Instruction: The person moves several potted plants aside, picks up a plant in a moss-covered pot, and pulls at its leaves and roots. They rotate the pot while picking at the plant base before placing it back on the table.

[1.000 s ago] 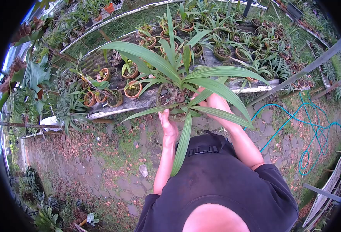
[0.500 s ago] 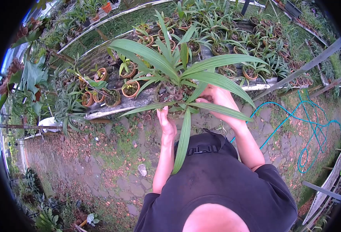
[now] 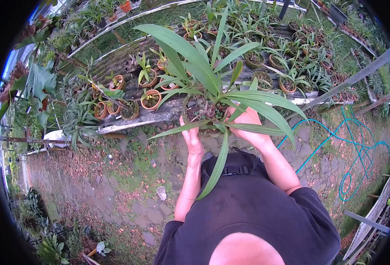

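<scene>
Between my hands is a potted plant [image 3: 210, 86] with long, ribbed green leaves spreading in all directions. Its round, mossy pot [image 3: 185, 111] is filled with dark soil and small bits of debris. My left hand [image 3: 192, 140] presses against the pot's left side, palm inward and fingers around the wall. At the right rim, close to the stem base, my right hand [image 3: 246, 126] has its fingers curled against the pot. Leaves cross over the right fingers and hide part of them. The underside of the pot cannot be seen.
A weathered bench [image 3: 161, 115] ahead carries several small clay pots [image 3: 150, 100] with young plants. A teal hose [image 3: 322, 138] lies looped on the paving at right. Metal bars [image 3: 358, 77] slant across the right side, and staghorn-like leaves [image 3: 40, 81] hang at left.
The potted plant has shifted slightly right and turned, its upper leaves swinging right and upward. Both hands stay at the pot; the right fingers have moved in a little lower beside the rim.
</scene>
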`<state>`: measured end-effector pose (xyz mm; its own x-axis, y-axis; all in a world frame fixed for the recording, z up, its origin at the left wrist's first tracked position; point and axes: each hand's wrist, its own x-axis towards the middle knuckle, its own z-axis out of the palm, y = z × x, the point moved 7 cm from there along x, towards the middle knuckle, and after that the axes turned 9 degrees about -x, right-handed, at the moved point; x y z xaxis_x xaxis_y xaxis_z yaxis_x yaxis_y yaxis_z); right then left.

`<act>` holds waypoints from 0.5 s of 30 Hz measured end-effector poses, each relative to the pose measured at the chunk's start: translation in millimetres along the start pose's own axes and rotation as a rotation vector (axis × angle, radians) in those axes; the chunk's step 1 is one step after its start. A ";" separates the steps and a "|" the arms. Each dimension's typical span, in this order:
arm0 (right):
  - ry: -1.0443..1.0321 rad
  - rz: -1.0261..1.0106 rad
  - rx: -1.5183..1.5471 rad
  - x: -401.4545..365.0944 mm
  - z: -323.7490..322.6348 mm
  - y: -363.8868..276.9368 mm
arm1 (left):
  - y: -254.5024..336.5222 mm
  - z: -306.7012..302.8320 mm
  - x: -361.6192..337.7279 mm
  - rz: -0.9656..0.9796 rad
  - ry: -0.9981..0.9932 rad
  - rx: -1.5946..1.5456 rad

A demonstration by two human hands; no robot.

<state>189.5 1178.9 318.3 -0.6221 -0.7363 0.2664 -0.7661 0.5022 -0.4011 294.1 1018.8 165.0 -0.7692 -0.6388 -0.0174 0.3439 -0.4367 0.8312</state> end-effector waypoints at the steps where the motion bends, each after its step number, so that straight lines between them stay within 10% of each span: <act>1: -0.018 0.020 -0.007 0.4 6.4 4.2 | -7.0 -6.9 1.4 -0.010 0.019 0.021; 15: 0.016 0.099 0.282 -2.5 20.5 46.2 | -29.5 -26.5 9.2 -0.093 0.184 -0.201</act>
<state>159.0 1194.7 281.2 -0.6955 -0.6819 0.2265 -0.6280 0.4236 -0.6528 291.2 1009.0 125.7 -0.6982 -0.6862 -0.2039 0.3908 -0.6040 0.6946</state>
